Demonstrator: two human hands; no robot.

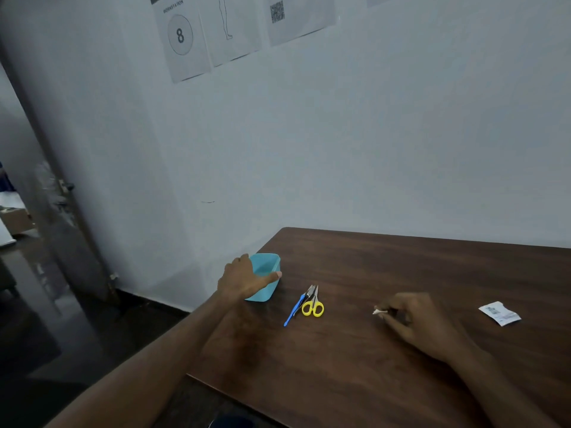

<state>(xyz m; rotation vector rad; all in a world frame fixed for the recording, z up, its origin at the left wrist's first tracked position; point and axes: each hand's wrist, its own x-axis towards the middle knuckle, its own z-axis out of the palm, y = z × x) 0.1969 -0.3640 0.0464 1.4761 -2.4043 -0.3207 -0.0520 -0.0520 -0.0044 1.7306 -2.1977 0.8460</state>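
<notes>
My left hand (244,279) grips a small light-blue plastic tub (266,268) near the left edge of the brown wooden table (401,350), thumb over its near rim and fingers round the far side. My right hand (414,322) hovers over the middle of the table and pinches a tiny white scrap (378,311) between thumb and fingertips. Between the hands lie yellow-handled scissors (313,306) and a blue-handled tool (295,309), side by side. A small white printed packet (500,313) lies flat to the right of my right hand.
The table stands against a white wall (340,149) carrying paper sheets, one marked with an 8 (180,35). To the left of the table the floor drops away toward a dark doorway (37,227).
</notes>
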